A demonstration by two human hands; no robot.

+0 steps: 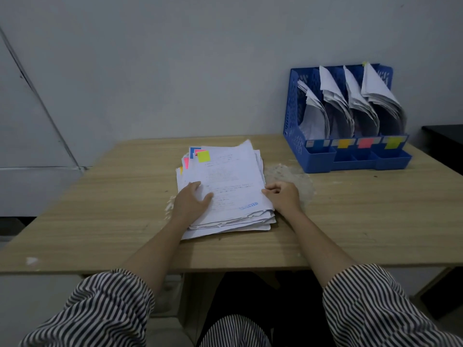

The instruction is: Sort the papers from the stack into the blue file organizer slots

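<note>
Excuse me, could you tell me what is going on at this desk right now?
A person in striped sleeves sits at a wooden table sorting a stack of papers. The left hand rests flat on the top sheet, and the right hand curls at the stack's right edge. The blue file organizer at the back right already holds papers in all four slots.

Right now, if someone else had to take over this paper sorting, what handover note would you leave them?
Left hand: flat on the paper stack, fingers relaxed, holding it down.
Right hand: at the stack's right edge, fingers curled on the top sheet's edge.
Blue file organizer: back right of the table; all four slots already hold papers.
Top sheet carries a yellow-green sticky note; the rightmost slot's label looks the same colour.
Left to do: a thick stack remains unsorted.
</note>
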